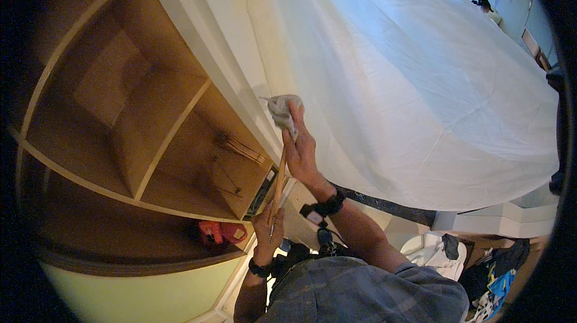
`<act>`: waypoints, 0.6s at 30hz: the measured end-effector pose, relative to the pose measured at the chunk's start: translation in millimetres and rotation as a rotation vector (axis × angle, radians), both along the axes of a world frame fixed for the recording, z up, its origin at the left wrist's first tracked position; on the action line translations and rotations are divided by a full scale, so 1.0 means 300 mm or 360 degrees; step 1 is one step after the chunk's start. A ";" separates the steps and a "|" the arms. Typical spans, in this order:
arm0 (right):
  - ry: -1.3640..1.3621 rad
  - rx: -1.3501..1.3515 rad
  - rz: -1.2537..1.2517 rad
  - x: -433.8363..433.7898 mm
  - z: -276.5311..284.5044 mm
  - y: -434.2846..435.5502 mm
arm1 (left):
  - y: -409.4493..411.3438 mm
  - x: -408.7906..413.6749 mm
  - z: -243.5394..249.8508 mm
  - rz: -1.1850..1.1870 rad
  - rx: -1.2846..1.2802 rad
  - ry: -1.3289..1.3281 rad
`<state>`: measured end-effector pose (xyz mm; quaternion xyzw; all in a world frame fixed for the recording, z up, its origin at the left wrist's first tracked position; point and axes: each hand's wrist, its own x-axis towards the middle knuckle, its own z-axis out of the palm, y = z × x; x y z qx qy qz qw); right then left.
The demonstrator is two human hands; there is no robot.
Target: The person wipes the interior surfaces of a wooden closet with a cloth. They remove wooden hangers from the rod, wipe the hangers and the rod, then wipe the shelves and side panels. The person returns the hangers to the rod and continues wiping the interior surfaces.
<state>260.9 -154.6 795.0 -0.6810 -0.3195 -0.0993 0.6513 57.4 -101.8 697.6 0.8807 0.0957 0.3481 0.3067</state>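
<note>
My right hand [301, 154] grips a crumpled grey cloth [284, 107] at the white frame [234, 77] beside the shelves. Its thumb and fingers press around the cloth. Lower down, my left hand [268, 229] is closed around a slim wooden stick [279, 179]. The stick runs up to my right palm; whether that hand also grips it, I cannot tell. A thin pointed tip shows below my left fingers. To the right of my right hand hangs a large pale sheet [405, 88], partly translucent.
Brown wooden shelves [167, 138] fill the left side. They hold a bundle of thin sticks [243, 149] and a red item [221, 233]. A pale green panel [144, 291] lies below. Clothes [491, 273] and a white cloth [435, 253] are piled at lower right.
</note>
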 end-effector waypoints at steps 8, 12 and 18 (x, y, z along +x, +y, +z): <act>0.0140 -0.0073 -0.0024 0.016 -0.005 0.069 | -0.008 0.034 0.010 0.0142 -0.0750 0.0403; 0.0203 0.0060 0.0270 -0.185 -0.060 0.043 | 0.025 0.060 -0.030 0.0037 -0.0968 0.0075; 0.0558 0.0255 0.0360 -0.330 -0.079 0.021 | 0.041 0.115 0.060 0.0150 -0.0562 -0.0006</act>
